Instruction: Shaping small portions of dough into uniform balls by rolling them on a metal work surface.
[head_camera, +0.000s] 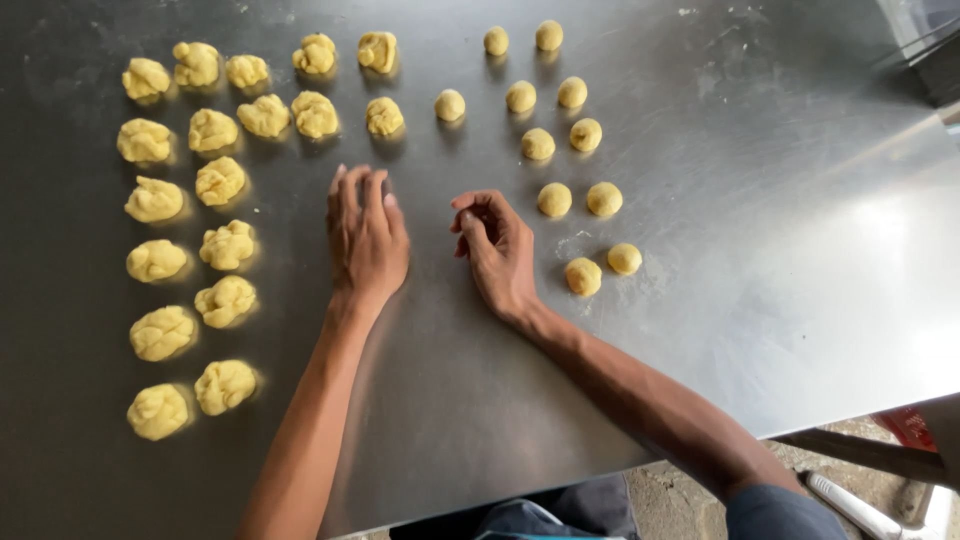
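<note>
My left hand lies flat, palm down, on the steel table, its fingers together and pointing away from me; whether any dough is under it cannot be seen. My right hand rests beside it with its fingers curled loosely and nothing visible in them. Several knotted yellow dough pieces lie in rows to the left and along the far edge. Several small round dough balls sit to the right of my right hand, the nearest a short way from its knuckles.
The table's near edge runs diagonally at lower right, with a concrete floor below it. A metal table leg, a white pipe-like object and something red are under that corner.
</note>
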